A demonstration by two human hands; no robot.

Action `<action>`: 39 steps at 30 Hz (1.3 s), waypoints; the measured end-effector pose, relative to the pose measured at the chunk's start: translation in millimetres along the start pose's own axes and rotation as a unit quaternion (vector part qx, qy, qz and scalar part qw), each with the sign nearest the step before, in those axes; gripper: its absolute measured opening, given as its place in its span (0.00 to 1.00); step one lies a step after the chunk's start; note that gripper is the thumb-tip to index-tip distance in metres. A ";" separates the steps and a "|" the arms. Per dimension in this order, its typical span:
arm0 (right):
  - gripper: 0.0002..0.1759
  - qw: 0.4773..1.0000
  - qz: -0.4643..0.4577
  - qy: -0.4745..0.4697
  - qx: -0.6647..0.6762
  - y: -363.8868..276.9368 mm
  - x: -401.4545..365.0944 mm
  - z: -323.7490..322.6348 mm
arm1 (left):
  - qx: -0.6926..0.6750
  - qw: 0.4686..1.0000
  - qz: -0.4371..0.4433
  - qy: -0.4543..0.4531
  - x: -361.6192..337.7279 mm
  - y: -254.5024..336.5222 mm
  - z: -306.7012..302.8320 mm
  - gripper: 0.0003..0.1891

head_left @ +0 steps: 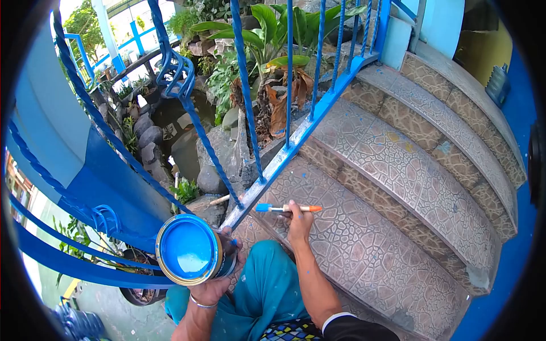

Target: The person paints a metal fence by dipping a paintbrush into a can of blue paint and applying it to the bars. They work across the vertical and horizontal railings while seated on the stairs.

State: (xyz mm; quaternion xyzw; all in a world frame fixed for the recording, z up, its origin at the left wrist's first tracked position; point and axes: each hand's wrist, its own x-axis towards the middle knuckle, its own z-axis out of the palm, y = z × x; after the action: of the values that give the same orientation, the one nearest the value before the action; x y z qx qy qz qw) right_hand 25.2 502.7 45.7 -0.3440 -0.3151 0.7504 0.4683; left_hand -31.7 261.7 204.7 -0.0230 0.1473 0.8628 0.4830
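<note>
My left hand (211,288) is wrapped round the side of an open can of blue paint (189,250), held up beside the lower rail. In my right hand (298,227) is a paintbrush (287,208), its fingers closed round the handle. The brush lies level, with blue bristles pointing left toward the railing and an orange handle end to the right. Just ahead of the bristles runs the blue bottom rail (318,111) of the railing, partly pale and worn along its top. Bristles and rail look apart.
Twisted blue bars (245,91) rise from the rail. Curved stone-patterned steps (387,153) climb to the right. Behind the bars lie a pond (185,128), rocks and leafy plants (267,28). A plastic water bottle (497,85) stands on the upper right.
</note>
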 end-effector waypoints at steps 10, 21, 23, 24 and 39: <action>0.14 0.992 -0.091 0.074 0.052 -5.8 70.0 30.9 | -0.028 0.999 -0.006 0.017 -7.2 6.4 -3.3 0.35; 0.10 1.000 -0.005 -0.001 -0.005 16.4 39.5 22.5 | -0.015 1.000 -0.004 0.000 -8.2 4.8 -1.6 0.37; 0.11 0.997 -0.050 0.044 0.030 17.8 56.4 29.2 | -0.014 1.000 0.000 -0.004 -9.3 4.3 -0.3 0.37; 0.11 0.994 -0.071 0.066 0.043 12.7 62.9 32.2 | -0.017 1.000 0.000 -0.004 -9.4 3.7 0.7 0.37; 0.10 0.998 -0.046 0.042 0.033 -1.4 72.6 23.8 | -0.060 0.998 -0.020 0.011 -7.0 7.3 1.3 0.34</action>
State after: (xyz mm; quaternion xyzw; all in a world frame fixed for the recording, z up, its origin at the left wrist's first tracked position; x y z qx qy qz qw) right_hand -17.0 566.4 44.2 -0.3449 -0.2855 0.7231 0.5260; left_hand -34.0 252.7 208.9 -0.0641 0.1003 0.8598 0.4965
